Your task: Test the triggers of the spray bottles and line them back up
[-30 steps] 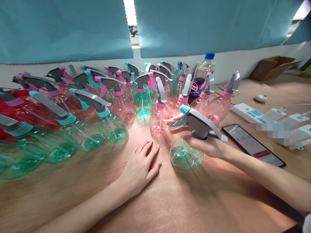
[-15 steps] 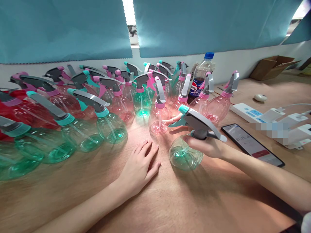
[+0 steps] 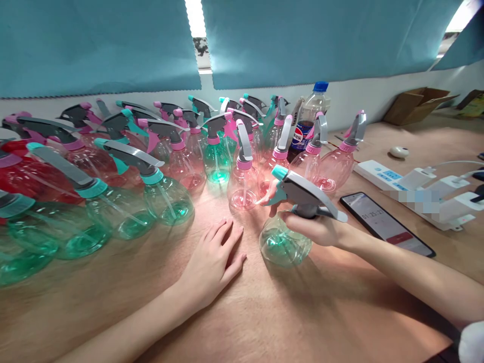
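Note:
My right hand (image 3: 317,229) is wrapped round the neck of a clear green spray bottle (image 3: 284,247) with a grey head and turquoise nozzle. Its fingers reach forward under the trigger, partly hidden behind the spray head. The bottle stands close to the tabletop, its nozzle facing away to the left. My left hand (image 3: 214,259) lies palm down on the table, fingers spread, holding nothing. Just beyond the hands sits a pink spray bottle (image 3: 244,186), and a green spray bottle (image 3: 170,199) stands to the left.
Several more pink and green spray bottles crowd the back and left. A cola bottle (image 3: 302,132) stands behind them. On the right lie a phone (image 3: 387,224), a white power strip (image 3: 374,174) with chargers, and an earbud case (image 3: 399,152). An open cardboard box (image 3: 416,107) sits farther back.
The fingers of my right hand have curled in closer round the neck and trigger of the green spray bottle. My left hand stays flat; the whole view has shifted slightly.

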Action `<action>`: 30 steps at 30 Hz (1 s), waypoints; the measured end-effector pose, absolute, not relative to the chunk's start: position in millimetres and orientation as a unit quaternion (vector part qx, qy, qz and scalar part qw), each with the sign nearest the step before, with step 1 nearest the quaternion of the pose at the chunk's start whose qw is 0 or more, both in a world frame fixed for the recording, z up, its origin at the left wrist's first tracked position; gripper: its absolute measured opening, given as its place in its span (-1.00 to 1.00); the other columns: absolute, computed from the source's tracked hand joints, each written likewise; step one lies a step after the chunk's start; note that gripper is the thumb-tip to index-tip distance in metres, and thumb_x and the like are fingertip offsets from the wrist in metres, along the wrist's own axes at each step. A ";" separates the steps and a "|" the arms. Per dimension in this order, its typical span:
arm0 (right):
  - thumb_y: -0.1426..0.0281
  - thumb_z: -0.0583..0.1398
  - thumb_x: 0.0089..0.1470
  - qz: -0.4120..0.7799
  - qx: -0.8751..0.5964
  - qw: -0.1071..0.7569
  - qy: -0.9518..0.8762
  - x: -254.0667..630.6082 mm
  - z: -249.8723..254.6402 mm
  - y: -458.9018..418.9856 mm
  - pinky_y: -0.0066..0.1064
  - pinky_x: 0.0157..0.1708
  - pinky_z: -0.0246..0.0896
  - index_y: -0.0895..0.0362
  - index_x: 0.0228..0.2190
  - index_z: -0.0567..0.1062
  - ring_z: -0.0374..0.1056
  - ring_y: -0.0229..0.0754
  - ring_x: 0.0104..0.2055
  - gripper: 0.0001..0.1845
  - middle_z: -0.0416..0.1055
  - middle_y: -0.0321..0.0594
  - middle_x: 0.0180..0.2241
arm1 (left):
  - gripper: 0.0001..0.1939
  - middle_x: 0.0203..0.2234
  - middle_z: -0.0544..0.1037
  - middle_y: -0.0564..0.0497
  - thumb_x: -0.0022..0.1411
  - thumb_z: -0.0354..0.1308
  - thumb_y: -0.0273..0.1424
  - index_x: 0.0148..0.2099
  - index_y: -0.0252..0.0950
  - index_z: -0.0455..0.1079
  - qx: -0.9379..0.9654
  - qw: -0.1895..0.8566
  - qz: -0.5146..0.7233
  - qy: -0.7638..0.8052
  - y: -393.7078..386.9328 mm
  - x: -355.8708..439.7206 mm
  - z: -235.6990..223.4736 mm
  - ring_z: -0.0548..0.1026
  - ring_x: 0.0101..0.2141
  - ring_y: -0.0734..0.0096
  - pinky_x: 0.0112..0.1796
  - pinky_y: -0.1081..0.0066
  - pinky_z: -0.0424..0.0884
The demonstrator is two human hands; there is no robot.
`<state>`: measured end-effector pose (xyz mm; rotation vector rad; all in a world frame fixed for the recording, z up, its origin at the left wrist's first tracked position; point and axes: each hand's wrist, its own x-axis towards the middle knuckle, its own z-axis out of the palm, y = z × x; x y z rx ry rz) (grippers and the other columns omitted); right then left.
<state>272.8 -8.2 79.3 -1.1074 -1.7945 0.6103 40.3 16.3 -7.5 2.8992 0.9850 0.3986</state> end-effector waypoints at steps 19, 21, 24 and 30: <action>0.56 0.06 -0.21 0.283 -0.390 0.463 -0.744 273.8 74.8 -11.0 -0.36 -0.42 0.41 0.07 -0.33 0.42 0.33 -0.26 -0.52 -0.67 0.41 -0.33 -0.49 | -0.52 0.17 0.31 -0.35 0.38 -0.05 -0.26 0.23 -0.42 0.27 0.942 0.031 0.100 0.319 17.4 41.4 0.2 0.24 0.18 -0.13 0.08 -0.09 0.28; 0.57 0.06 -0.18 0.301 -0.367 0.474 -0.742 273.2 74.1 -11.3 -0.30 -0.29 0.46 0.06 -0.24 0.44 0.38 -0.24 -0.45 -0.59 0.45 -0.31 -0.43 | -0.52 0.17 0.31 -0.34 0.38 -0.06 -0.26 0.23 -0.41 0.26 0.942 0.029 0.098 0.319 17.5 41.5 0.5 0.24 0.18 -0.12 0.08 -0.09 0.27; 0.57 0.08 -0.12 0.313 -0.348 0.477 -0.744 273.1 73.7 -12.2 -0.22 -0.15 0.48 0.03 -0.16 0.46 0.44 -0.17 -0.29 -0.56 0.50 -0.27 -0.31 | -0.52 0.18 0.30 -0.33 0.38 -0.06 -0.25 0.24 -0.40 0.25 0.942 0.026 0.097 0.319 17.5 41.6 0.5 0.23 0.19 -0.11 0.09 -0.09 0.26; 0.51 0.14 -0.01 0.328 -0.342 0.487 -0.734 274.5 67.1 -11.8 -0.16 -0.07 0.47 0.03 -0.02 0.42 0.45 -0.15 -0.18 -0.53 0.52 -0.26 -0.25 | -0.51 0.18 0.30 -0.35 0.38 -0.05 -0.26 0.24 -0.43 0.26 0.944 0.025 0.095 0.316 17.7 41.1 0.1 0.23 0.19 -0.13 0.09 -0.09 0.26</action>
